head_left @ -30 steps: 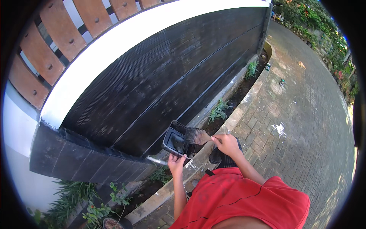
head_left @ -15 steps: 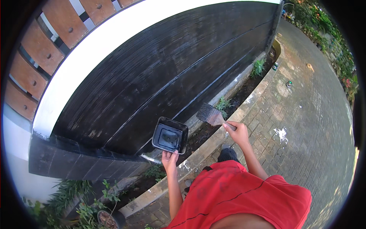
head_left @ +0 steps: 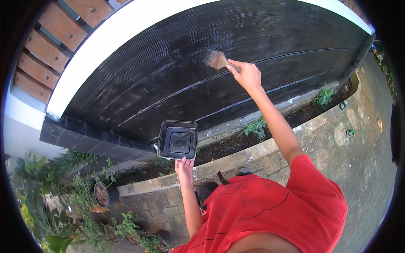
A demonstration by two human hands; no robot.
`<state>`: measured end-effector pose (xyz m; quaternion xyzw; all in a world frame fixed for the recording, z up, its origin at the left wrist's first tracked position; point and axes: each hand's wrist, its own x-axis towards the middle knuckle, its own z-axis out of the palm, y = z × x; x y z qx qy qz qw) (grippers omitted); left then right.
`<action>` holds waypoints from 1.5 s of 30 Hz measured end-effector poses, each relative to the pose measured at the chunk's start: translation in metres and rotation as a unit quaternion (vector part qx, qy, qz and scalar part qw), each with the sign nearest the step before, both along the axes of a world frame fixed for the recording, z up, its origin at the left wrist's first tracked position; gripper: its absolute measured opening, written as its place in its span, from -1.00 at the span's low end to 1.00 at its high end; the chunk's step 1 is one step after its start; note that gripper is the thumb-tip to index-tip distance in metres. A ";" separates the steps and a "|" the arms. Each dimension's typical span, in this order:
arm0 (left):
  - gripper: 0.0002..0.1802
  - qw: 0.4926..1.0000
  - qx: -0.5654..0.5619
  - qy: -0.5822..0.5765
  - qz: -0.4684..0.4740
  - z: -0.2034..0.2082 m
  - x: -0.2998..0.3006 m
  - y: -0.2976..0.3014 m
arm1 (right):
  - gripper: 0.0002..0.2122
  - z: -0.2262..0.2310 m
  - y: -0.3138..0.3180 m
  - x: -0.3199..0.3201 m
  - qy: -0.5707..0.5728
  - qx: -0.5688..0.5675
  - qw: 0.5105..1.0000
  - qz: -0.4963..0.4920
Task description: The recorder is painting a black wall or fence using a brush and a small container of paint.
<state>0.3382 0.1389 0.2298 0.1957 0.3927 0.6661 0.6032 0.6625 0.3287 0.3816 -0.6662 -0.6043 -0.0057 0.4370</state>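
The wooden handle of the wide flat paintbrush [head_left: 214, 59] is hidden inside the right hand [head_left: 247, 75], so only the ferrule and dark bristles show. The near rim of the square black plastic paint tray [head_left: 178, 140] is covered by the fingers [head_left: 186, 160] of the left hand [head_left: 184, 168]; whether it holds liquid cannot be told. The black ribbed wall [head_left: 177, 80] is cut off by the rim at right. Two small objects [head_left: 349, 133] on the paving are too small to identify.

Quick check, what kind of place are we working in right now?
Outdoors, likely a house's front boundary by a paved drive. A black ribbed wall with a white cap stands above a planting strip and brick paving. The right hand holds a brush to the wall; the left hand holds a black tray.
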 end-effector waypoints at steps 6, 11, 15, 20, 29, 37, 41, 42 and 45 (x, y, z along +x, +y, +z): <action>-0.67 0.995 -0.037 -0.023 0.091 -0.020 0.015 -0.037 | -0.77 -0.009 0.049 0.014 -0.100 0.035 0.994 -0.018; -0.64 0.984 -0.033 -0.001 0.173 -0.022 -0.005 -0.081 | -0.76 -0.013 0.047 0.032 -0.063 -0.020 0.997 -0.026; -0.64 0.974 -0.030 0.025 0.222 -0.015 -0.024 -0.120 | -0.74 -0.018 0.040 0.054 0.010 -0.078 0.996 -0.044; -0.68 0.971 -0.030 0.031 0.237 0.000 -0.041 -0.139 | -0.70 -0.026 0.026 0.037 0.148 -0.150 0.974 0.087; -0.68 0.984 0.029 -0.021 0.174 0.016 -0.022 -0.073 | -0.77 -0.015 0.074 0.019 0.765 -0.357 0.399 0.359; -0.57 0.979 0.035 0.005 0.199 0.005 -0.055 -0.087 | -0.82 -0.111 -0.013 0.135 0.880 -0.042 0.465 0.092; -0.54 0.983 0.002 0.014 0.180 -0.026 -0.082 -0.077 | -0.77 -0.220 -0.145 0.150 0.823 -0.023 0.554 -0.123; -0.54 0.987 -0.003 0.015 0.161 -0.026 -0.080 -0.069 | -0.77 -0.247 -0.190 0.145 0.811 -0.039 0.567 -0.142; -0.54 0.998 0.016 -0.007 0.068 -0.028 -0.071 -0.029 | -0.68 -0.326 -0.336 0.119 0.766 -0.095 0.553 -0.315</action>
